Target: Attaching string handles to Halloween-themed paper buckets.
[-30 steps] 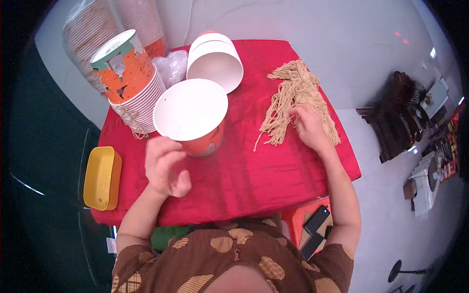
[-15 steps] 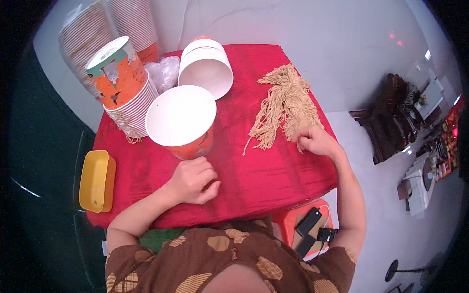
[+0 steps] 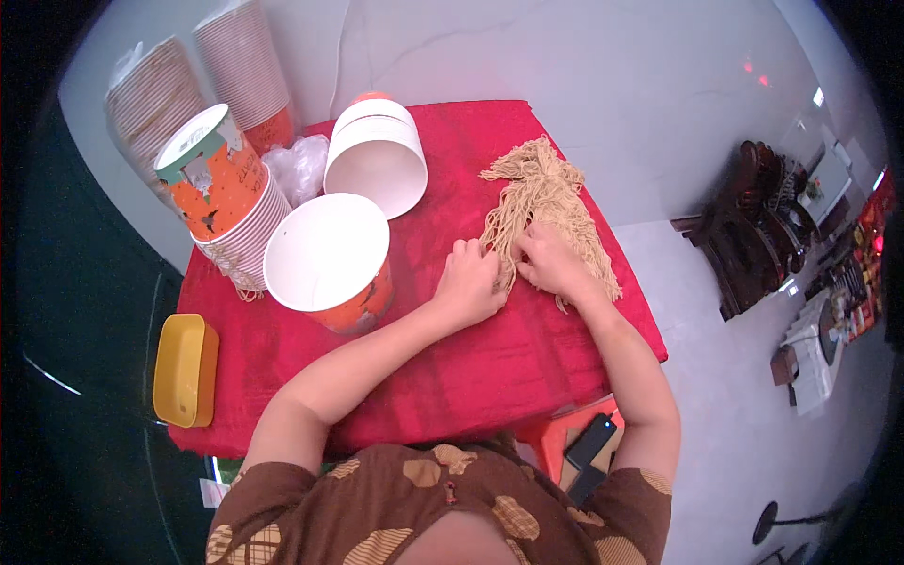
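A bundle of tan cords (image 3: 556, 202) lies spread on the red-covered table at the right. At its near left edge my left hand (image 3: 469, 284) has its fingers curled on some strands. My right hand (image 3: 551, 261) rests over the near part of the bundle, thumb and fingers pinched together on strands. The fingertips of both are partly hidden among the cords. Left of my left hand stands a large orange paper bucket (image 3: 328, 252), its white inside facing up; neither hand touches it.
Behind that bucket, nested white paper buckets (image 3: 381, 169) lie on their side. A tall bucket stack (image 3: 221, 179) with cord handles stands at the left, beside plastic-wrapped stacks (image 3: 155, 99). A yellow plastic box (image 3: 185, 370) sits at the left table edge. Below the right edge, a phone (image 3: 591, 441) lies on a red stool.
My left hand has moved right, from beside the orange bucket to the cords. My right hand has shifted left and further into the bundle. The view has tilted slightly.
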A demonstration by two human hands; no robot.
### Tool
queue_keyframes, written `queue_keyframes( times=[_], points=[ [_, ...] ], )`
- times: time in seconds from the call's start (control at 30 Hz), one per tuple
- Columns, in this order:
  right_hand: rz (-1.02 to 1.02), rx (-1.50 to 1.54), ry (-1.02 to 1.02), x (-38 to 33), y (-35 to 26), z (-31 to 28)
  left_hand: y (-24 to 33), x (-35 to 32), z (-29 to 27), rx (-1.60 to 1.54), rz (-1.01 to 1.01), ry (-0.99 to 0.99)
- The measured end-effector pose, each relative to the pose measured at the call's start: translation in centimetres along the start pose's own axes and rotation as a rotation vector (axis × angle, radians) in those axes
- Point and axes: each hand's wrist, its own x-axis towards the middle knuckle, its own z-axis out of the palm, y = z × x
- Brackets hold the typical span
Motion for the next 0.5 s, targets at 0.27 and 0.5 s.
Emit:
queue_keyframes(
  times=[0.27, 0.5],
  points=[
    [-0.036, 0.291, -0.034, 0.5, 1.8, -1.5, -1.5, 1.9, 0.8, -0.074, -0.122, 0.208],
    [0.135, 0.329, -0.331, -0.9, 0.6, -4.7, 1.3, -0.6, -2.9, -0.57, -0.196, -0.045]
  ],
)
